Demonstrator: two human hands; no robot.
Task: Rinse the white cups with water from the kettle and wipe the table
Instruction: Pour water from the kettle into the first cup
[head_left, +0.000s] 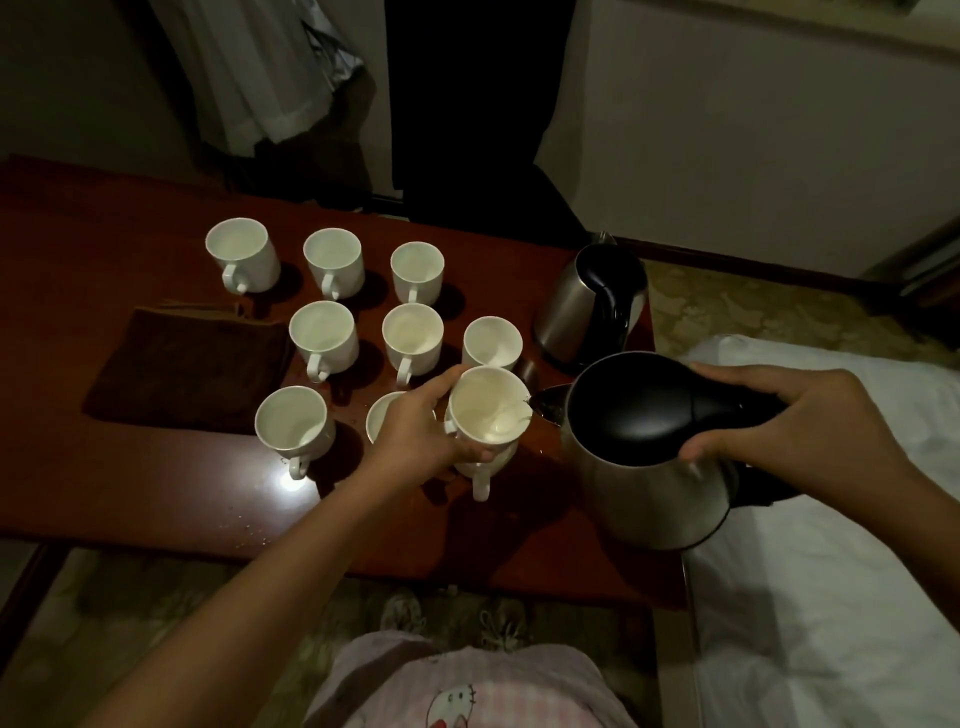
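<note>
Your left hand (415, 431) grips a white cup (488, 410) above the tabletop's (130, 493) near right corner; your right hand (779, 410) clasps the kettle (649, 452), spout at its rim. Rinsing underway; next, tilt steadily.

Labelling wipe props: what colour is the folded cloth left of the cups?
Dark brown folded cloth, on the reddish wooden table; head view.
</note>
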